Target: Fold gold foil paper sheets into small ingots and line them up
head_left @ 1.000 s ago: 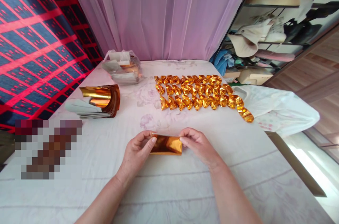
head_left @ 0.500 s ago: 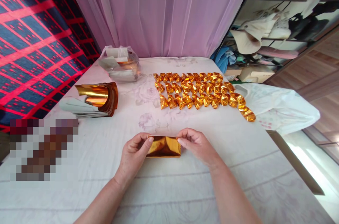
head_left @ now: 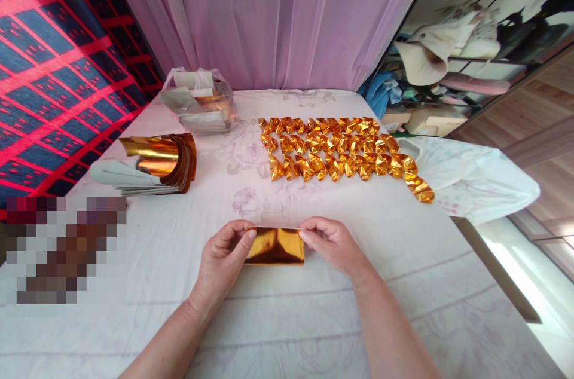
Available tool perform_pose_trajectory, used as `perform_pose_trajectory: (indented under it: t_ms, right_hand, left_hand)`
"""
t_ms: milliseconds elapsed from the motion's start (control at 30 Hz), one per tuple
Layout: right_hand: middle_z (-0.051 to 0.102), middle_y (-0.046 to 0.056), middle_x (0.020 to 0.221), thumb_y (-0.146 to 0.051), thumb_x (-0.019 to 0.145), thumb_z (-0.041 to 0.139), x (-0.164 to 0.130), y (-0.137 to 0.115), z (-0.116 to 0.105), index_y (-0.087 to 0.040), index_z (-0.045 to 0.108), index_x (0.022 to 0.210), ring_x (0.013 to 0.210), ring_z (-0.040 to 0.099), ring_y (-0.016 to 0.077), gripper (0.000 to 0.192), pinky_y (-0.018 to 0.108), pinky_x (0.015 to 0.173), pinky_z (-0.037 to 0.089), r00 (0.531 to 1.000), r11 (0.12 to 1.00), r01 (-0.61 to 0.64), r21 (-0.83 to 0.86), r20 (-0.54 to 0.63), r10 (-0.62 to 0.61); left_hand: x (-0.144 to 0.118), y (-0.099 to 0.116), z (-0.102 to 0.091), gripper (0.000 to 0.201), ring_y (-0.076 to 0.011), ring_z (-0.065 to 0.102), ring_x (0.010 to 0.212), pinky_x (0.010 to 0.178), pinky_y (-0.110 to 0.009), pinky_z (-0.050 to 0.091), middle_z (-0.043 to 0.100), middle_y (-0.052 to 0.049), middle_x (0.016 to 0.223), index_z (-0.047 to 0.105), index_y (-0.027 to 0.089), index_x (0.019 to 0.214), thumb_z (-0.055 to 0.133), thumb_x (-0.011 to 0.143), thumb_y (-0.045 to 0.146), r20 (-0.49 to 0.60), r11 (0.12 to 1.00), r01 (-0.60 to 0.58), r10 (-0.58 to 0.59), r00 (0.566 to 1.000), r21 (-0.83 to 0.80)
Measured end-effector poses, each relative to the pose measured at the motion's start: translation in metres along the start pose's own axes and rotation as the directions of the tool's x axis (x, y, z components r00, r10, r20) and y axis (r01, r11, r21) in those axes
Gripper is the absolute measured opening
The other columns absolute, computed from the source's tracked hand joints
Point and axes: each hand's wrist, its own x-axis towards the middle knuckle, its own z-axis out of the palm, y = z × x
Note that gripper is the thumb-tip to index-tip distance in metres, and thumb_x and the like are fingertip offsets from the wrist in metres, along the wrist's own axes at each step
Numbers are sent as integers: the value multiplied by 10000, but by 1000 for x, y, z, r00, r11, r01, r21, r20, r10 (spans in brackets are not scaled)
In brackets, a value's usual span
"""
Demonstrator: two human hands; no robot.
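Note:
A folded sheet of gold foil paper (head_left: pixel 277 246) lies low in the middle of the head view, its long sides running left to right. My left hand (head_left: pixel 228 253) pinches its upper left corner between thumb and fingers. At the upper right corner, my right hand (head_left: pixel 329 244) grips the sheet the same way. Beyond my hands, several folded gold paper pieces (head_left: pixel 334 167) stand in rows. To the left is a curled stack of gold foil sheets (head_left: pixel 156 164) with pale backs.
A clear plastic bag (head_left: pixel 200 101) with more sheets sits at the back left of the cloth-covered table (head_left: pixel 287 319). A white plastic bag (head_left: pixel 479 176) lies at the right edge. Behind are a purple curtain (head_left: pixel 269 20) and a cluttered shelf (head_left: pixel 452 62). A blurred patch covers the left edge.
The gold sheet's front face looks flatter and smoother, with its top edge straighter between my hands. Both hands keep their pinch. The view has shifted slightly.

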Motion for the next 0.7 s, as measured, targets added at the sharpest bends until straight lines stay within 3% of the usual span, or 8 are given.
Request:
perform_pose_trajectory:
  t_ms: [167, 700]
  right_hand:
    - [579, -10, 644, -472, 773, 638, 0, 2, 2, -197, 651, 738, 619, 517, 137, 278, 257, 575, 432, 1000, 1000, 2, 1, -24, -2]
    - [545, -20, 634, -460, 815, 602, -2, 3, 0, -196, 633, 747, 603, 492, 128, 274, 251, 577, 419, 999, 999, 34, -39, -19, -35]
  left_hand:
    - [-1, 1, 0, 350, -100, 479, 567, 543, -207, 415, 552, 29, 646, 622, 187, 827, 710, 762, 519, 22, 1000, 8, -8, 1000, 12]
    - [-1, 3, 1, 285, -87, 436, 560, 524, -187, 378, 523, 32, 630, 624, 177, 779, 710, 776, 449, 13, 998, -40, 40, 999, 56]
